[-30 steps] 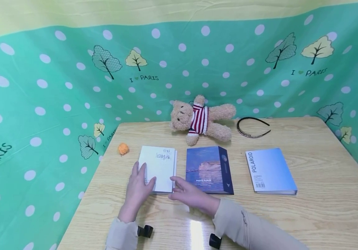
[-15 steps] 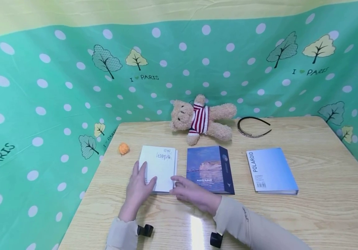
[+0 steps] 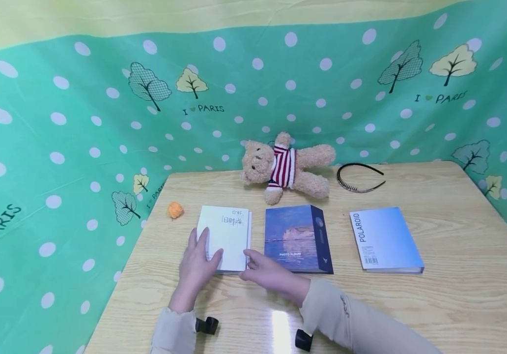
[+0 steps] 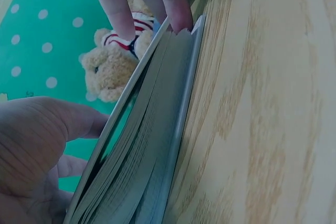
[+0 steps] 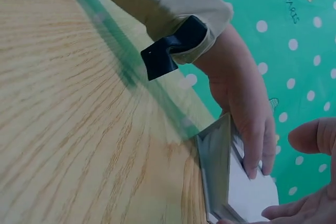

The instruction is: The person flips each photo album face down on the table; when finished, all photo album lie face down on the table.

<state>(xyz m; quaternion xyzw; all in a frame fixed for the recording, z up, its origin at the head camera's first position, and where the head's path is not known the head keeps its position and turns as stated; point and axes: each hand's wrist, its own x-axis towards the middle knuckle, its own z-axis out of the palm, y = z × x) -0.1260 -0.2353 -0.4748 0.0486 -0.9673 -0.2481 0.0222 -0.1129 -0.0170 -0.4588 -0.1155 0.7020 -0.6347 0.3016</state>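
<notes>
A white hardcover book (image 3: 227, 236) with printed characters lies on the left of the table. My left hand (image 3: 196, 260) rests along its left side, fingers straight over the cover; the left wrist view shows that hand (image 4: 37, 145) against the cover, which stands slightly raised above the page edges (image 4: 139, 145). At the lower right edge of the book is my right hand (image 3: 271, 275). Its fingertips touch the corner by the pages in the left wrist view, and in the right wrist view the fingers (image 5: 289, 211) are spread apart at the edge.
Right of the book lie a blue photo album (image 3: 289, 236) and a light blue Polaroid album (image 3: 388, 241). Behind them are a teddy bear (image 3: 282, 167) and a black headband (image 3: 346, 183). An orange ball-like item (image 3: 175, 210) sits near the left table edge.
The right hand shifts slightly at the book's right edge, its fingers changing position a little. The left hand stays on the cover.
</notes>
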